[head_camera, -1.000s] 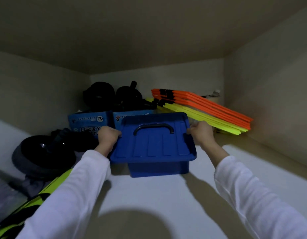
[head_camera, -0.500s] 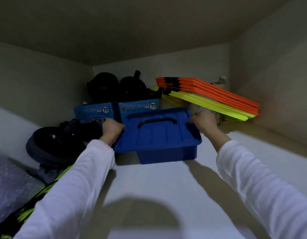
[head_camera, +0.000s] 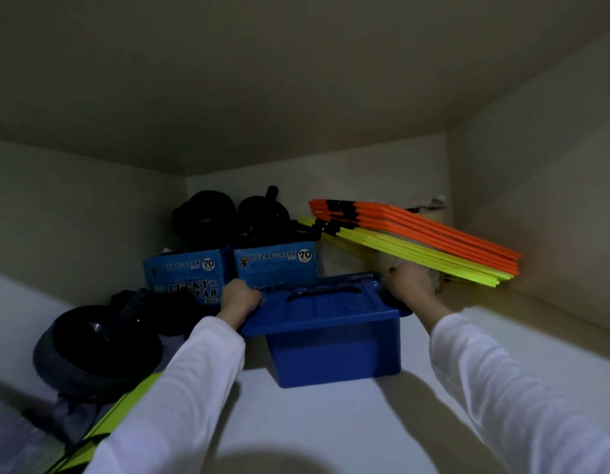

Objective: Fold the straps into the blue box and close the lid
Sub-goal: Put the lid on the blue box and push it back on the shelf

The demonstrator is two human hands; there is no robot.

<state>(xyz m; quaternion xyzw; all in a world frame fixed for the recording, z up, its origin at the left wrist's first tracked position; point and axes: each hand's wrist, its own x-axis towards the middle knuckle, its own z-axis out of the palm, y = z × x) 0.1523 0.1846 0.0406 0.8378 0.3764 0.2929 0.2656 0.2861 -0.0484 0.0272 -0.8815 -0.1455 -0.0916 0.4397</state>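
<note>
The blue box [head_camera: 334, 350] sits on a white cupboard shelf [head_camera: 331, 422], its lid [head_camera: 324, 306] shut, with a dark handle on top. My left hand [head_camera: 240, 299] grips the lid's left end. My right hand [head_camera: 411, 285] grips the lid's right end. Both arms wear white sleeves. No straps show; the box's inside is hidden.
Behind the box stand two blue "Lucky Star" cartons [head_camera: 228, 271] with black round gear [head_camera: 228, 217] on top. Orange and yellow flat bars [head_camera: 420, 237] lean at the back right. A black bowl-shaped item [head_camera: 101, 343] lies at the left. Cupboard walls close in on both sides.
The box has slid further back on the shelf toward the cartons, with both hands still on its lid ends. The camera has come closer and lower.
</note>
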